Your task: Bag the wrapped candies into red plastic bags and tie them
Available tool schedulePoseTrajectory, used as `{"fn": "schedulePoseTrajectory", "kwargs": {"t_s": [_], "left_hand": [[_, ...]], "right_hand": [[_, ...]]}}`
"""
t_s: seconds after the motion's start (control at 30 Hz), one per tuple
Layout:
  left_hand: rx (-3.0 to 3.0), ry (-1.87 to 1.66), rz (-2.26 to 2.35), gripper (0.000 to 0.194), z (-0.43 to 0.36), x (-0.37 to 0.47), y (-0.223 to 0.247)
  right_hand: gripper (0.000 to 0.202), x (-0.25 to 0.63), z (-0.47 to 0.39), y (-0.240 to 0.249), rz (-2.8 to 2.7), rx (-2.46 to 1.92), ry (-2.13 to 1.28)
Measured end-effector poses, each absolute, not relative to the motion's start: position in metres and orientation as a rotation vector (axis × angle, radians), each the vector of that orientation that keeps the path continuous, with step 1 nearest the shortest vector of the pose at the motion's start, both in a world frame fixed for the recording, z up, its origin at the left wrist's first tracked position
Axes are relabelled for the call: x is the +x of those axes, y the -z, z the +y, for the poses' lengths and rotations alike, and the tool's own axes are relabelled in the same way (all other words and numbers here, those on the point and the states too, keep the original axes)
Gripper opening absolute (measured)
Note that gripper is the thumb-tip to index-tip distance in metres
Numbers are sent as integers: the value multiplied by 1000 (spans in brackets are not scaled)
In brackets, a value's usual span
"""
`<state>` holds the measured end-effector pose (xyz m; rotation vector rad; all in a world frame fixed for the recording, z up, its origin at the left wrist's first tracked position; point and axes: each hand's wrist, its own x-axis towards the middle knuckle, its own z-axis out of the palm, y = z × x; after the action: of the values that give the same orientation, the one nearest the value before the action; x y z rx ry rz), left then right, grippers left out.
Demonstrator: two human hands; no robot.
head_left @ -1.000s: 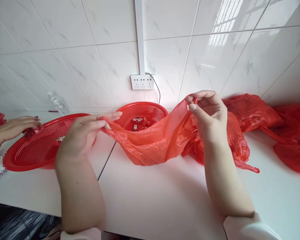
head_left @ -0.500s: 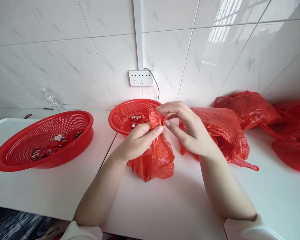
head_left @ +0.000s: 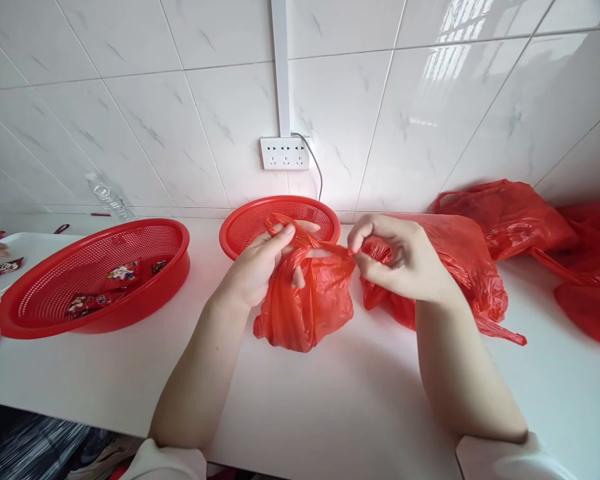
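The left hand [head_left: 260,267] is partly closed, its thumb pressed against the gathered top of the bag [head_left: 327,303]. The right hand [head_left: 395,260] pinches a strip of the bag between thumb and forefinger. The bag's body is below the grip. A basket [head_left: 236,228] stands behind the grip; a fuller bag [head_left: 453,243] lies to its right.

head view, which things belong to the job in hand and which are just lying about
Job in hand:
red bag, held by left hand and right hand
probably the basket behind it, similar bags at right

Seemingly uninvolved:
clear bottle, back left
wall socket
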<state>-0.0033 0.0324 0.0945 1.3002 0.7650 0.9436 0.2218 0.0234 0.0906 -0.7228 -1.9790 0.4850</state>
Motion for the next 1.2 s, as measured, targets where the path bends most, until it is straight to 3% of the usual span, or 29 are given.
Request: {"fn": "schedulePoseTrajectory", "kwargs": {"t_s": [0.13,0.27,0.4,0.47,0.63,0.87,1.0,1.1,1.2], "left_hand": [[1229,-902,692,25,34,-3,-96],[1716,-1032,790,34,26,-2,-93],[2584,-1137,926,22,20,-1,-87],[2787,-1096,861,15,22,1,-84],[2689,-1128,632,17,35,3,-77],[2328,-1219,595,34,39,1,-75],[2159,-1307,652,35,41,0,-76],[2236,-1453,839,27,42,-6,-80],[2483,-1483,1093,35,41,-16,-85]], "right_hand": [[25,222,14,-95,-2356,-616,-517],[5,216,12,-96,-2340,-571,-586],[17,204,18,-89,-1852,-660,-670],[28,197,27,-81,-1737,-659,-890],[33,193,55,-60,-1558,-641,-1407],[23,197,64,-60,-1420,-623,-1252],[24,196,62,-62,-1351,-589,-1355],[23,199,60,-63,-1304,-509,-1442],[24,206,57,-67,-1354,-497,-1399]]}}
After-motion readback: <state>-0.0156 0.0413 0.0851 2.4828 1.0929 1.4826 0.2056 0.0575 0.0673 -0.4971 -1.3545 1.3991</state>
